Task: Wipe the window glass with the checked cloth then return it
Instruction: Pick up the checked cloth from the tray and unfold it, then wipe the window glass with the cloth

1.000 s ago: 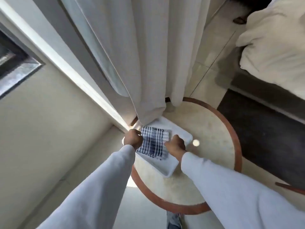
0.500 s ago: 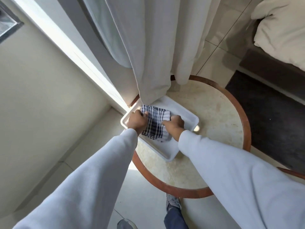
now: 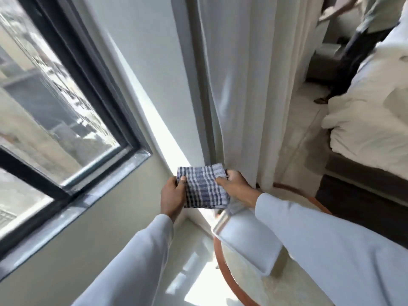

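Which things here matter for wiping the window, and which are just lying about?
Part of the job: checked cloth, held by left hand and right hand; window glass; white tray.
Just there: curtain, round table, bed.

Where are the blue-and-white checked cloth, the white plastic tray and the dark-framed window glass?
Blue-and-white checked cloth [image 3: 204, 187], head view, middle of the fabric.
White plastic tray [image 3: 247, 244], head view, bare floor.
Dark-framed window glass [image 3: 48, 107], head view, upper pane.

Single head-worn view, looking forward and down along both sleeves at close range. It faces the window [image 3: 55, 111] at left and the curtain [image 3: 249, 85] ahead (wide-angle, edges bent). Round bench [image 3: 223, 268] lower right; bed [image 3: 371, 111] at the right margin.
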`<state>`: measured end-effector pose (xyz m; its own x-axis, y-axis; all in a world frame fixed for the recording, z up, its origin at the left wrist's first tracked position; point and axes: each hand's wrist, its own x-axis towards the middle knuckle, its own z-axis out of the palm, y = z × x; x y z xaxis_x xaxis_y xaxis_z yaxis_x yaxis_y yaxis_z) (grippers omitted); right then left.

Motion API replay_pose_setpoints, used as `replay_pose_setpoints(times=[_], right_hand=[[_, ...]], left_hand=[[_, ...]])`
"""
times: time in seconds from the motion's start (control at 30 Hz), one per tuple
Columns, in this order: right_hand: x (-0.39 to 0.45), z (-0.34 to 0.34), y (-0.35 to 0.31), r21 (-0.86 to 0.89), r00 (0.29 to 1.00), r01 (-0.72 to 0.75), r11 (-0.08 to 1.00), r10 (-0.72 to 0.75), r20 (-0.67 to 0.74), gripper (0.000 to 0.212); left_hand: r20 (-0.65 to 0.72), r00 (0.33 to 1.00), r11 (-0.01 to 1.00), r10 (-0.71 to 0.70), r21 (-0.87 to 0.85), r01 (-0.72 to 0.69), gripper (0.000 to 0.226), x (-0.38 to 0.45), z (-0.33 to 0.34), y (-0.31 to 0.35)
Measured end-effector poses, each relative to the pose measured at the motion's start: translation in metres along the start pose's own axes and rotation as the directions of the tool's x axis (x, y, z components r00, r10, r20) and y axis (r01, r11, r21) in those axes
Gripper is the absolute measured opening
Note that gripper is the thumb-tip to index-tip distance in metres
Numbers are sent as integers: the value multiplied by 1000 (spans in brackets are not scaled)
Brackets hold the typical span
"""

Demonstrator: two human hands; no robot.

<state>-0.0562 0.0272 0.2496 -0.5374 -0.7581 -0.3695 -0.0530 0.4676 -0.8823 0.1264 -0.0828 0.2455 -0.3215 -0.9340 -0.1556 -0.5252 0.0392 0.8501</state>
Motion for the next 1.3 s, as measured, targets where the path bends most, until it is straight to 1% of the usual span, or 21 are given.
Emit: replay_pose_setpoints(times=[0.1,0.23,0.47,0.57,0.63,0.7,0.77,0.8,0.83,0.87,0.9,1.0,1.03,1.07,1.1,1.13,1.17,1.2,1.23,1.27,1.3], right_hand=[[-24,14,-95,-42,994,108,993,-108,13,29],[-70,39,-213,28,968,245,969,-246,54,13],[-135,95,-398,225,899,399,889,-427,94,28],[-158,126,-460,358,869,394,847,-470,154,17],[-164,146,-491,459,847,335,823,-476,236,11],[-167,168,-518,494,752,251,832,-489,442,22],[-173,189,-538,512,535,132,849,-496,684,33],[-175,201,-546,501,406,94,860,-493,769,38],[-177,215,-552,479,313,89,873,-481,819,40],[-180,230,-558,460,269,91,883,-467,843,40],[-183,247,-562,458,267,81,885,-462,846,38],[-192,296,-574,537,351,-34,843,-493,796,41],[-194,310,-578,593,397,-56,803,-527,752,40],[-196,325,-584,675,452,-27,737,-594,666,36],[-197,342,-588,768,518,93,633,-690,506,27],[-197,356,-594,806,538,326,493,-798,271,17],[-198,369,-601,716,452,621,319,-892,5,20],[-196,385,-609,528,260,839,134,-950,-172,30],[-193,402,-617,308,45,951,-33,-969,-241,40],[-188,421,-625,103,-137,982,-159,-971,-194,50],[-180,440,-631,-62,-220,975,-215,-972,-81,57]], left_hand=[[-41,996,995,81,-51,-83,28,-6,-87,53],[-92,983,982,159,-89,-168,40,-19,-206,110],[-166,946,924,277,-222,-310,35,-45,-413,204],[-216,935,893,280,-300,-337,27,-60,-475,230],[-278,922,880,269,-318,-352,36,-67,-504,240],[-334,906,859,260,-349,-375,47,-73,-529,242],[-388,893,829,229,-403,-388,47,-80,-547,239],[-424,879,810,218,-424,-406,42,-82,-554,235],[-468,856,794,219,-424,-435,37,-85,-561,231],[-521,822,784,228,-402,-473,35,-85,-570,228],[-576,782,781,237,-365,-506,35,-85,-581,224],[-713,648,836,269,-160,-524,38,-80,-620,212],[-767,563,881,308,6,-473,39,-77,-634,207],[-821,437,907,369,215,-362,42,-73,-651,202],[-850,279,892,447,400,-211,44,-68,-670,196],[-839,126,848,529,526,-61,45,-62,-691,193],[-809,17,808,588,588,40,46,-57,-714,191],[-787,-34,787,615,612,77,49,-51,-736,192],[-788,-32,787,614,610,88,54,-47,-757,192],[-791,-6,787,611,607,115,61,-42,-775,191],[-785,22,773,619,614,157,67,-36,-788,189]])
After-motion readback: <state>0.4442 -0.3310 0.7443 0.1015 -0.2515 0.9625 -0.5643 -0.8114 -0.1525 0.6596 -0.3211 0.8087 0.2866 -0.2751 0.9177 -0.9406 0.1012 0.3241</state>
